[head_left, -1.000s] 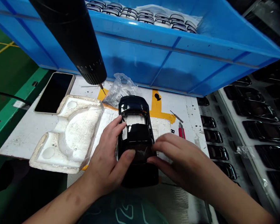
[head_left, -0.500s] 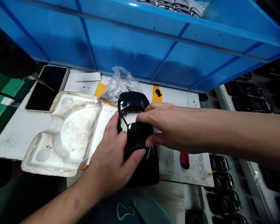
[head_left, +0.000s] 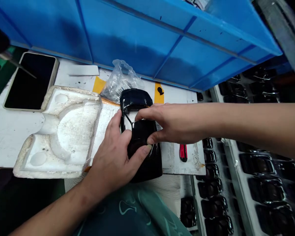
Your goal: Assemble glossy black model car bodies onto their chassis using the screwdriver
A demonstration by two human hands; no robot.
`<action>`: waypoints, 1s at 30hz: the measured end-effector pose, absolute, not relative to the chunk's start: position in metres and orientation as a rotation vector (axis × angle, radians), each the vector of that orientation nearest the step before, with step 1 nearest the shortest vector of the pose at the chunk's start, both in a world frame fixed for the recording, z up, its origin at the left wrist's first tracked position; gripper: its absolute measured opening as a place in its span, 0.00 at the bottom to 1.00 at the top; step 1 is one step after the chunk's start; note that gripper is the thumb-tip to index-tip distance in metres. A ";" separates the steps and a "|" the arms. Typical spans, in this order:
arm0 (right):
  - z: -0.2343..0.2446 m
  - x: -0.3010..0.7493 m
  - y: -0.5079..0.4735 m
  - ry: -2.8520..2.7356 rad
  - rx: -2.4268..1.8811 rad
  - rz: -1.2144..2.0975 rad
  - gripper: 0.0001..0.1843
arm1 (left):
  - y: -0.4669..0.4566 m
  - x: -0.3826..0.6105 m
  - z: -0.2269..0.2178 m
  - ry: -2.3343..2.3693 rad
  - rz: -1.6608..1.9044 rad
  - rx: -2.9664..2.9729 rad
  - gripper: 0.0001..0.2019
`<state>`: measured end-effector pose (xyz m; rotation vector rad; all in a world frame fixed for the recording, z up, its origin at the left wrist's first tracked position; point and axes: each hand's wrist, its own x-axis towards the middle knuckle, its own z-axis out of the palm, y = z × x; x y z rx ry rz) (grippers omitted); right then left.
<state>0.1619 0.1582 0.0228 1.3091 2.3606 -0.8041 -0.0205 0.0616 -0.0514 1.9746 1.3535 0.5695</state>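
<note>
A glossy black toy car body (head_left: 136,97) lies in front of me, its front end pointing away; pale surface shows through an opening ahead of the dark roof. My left hand (head_left: 118,152) grips its left side, with the thumb laid across the top. From the right, my right hand (head_left: 159,121) curls over the body, index finger at the opening and thumb near the left thumb's tip. Whether the right fingers pinch a small part cannot be seen. Left of the car sits a worn white foam block (head_left: 75,131) with a rounded hollow.
A blue crate (head_left: 132,46) stands along the back. Nearby lie a clear plastic bag (head_left: 120,77), a phone (head_left: 30,82) under a dark tool's thin metal shaft (head_left: 22,68), and a red-and-black item (head_left: 183,152). Trays of black car bodies (head_left: 258,164) fill the right side.
The camera view has shifted, bringing more of the right-hand trays into sight. Both hands stay on the car body in nearly the same grip.
</note>
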 end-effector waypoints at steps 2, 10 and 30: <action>0.020 0.158 0.158 2.328 1.348 -0.843 0.21 | 0.062 -0.020 -0.052 1.366 0.580 1.957 0.23; 0.016 0.151 0.141 2.455 1.363 -0.723 0.14 | 0.063 -0.019 -0.052 1.399 0.634 1.878 0.22; 0.032 0.128 0.141 2.107 1.467 -0.903 0.09 | 0.062 -0.023 -0.058 1.352 0.661 1.944 0.18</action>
